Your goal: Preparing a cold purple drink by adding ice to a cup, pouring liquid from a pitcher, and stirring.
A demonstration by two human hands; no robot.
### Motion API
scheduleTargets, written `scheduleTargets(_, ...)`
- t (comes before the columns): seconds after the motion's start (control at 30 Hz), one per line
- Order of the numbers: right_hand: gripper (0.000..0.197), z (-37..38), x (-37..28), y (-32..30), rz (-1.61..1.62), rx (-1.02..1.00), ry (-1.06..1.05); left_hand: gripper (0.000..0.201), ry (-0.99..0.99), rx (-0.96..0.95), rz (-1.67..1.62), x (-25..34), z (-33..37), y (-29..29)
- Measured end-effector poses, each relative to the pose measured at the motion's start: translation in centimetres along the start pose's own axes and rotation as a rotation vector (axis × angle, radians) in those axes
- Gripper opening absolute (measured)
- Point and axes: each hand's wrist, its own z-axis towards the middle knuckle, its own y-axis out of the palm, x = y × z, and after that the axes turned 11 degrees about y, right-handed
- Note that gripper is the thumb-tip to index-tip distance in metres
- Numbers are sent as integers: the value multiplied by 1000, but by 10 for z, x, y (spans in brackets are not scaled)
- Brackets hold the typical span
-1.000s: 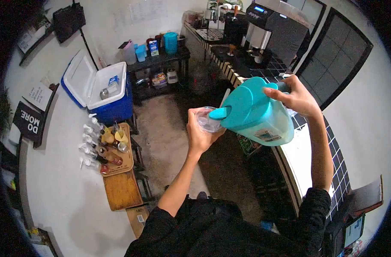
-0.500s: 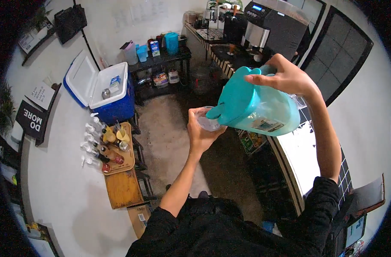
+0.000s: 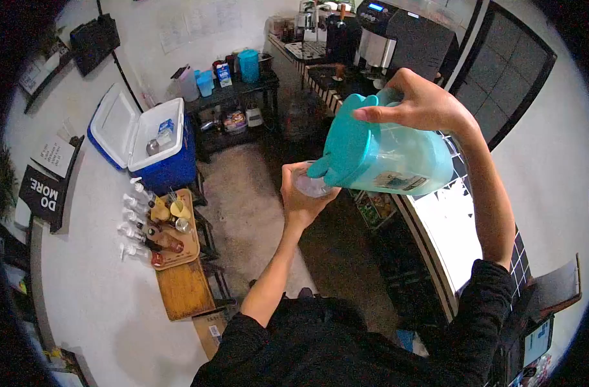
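Note:
My right hand [image 3: 423,106] grips the handle of a pitcher [image 3: 401,158] with a translucent body and a turquoise lid. The pitcher is tipped to the left, so its spout hangs over a clear cup [image 3: 310,183]. My left hand [image 3: 301,203] is wrapped around that cup and holds it up below the spout. Something pale shows inside the cup, but I cannot tell whether liquid is running into it. Part of the cup's rim is hidden behind the lid's spout.
Left stands a blue cooler [image 3: 165,169] with its lid up. Nearer, pump bottles [image 3: 136,232] crowd a tray [image 3: 190,248] on a wooden stand. A black shelf [image 3: 243,90] with jugs and a carton is at the back. A coffee machine [image 3: 404,48] and a counter [image 3: 446,258] line the right.
The pitcher has risen slightly and shifted a little left with my right hand. My left hand and the cup stay nearly in place. The whole view has shifted slightly.

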Motion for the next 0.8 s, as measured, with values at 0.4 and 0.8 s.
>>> scheduleTargets(0.4,102,4,-4,-10,-4,-64,-44,76,4,-50,45,-11,8,5)
scheduleTargets(0.8,105,3,-4,-15,-54,-43,-12,76,-42,-91,-16,-6,14,6)
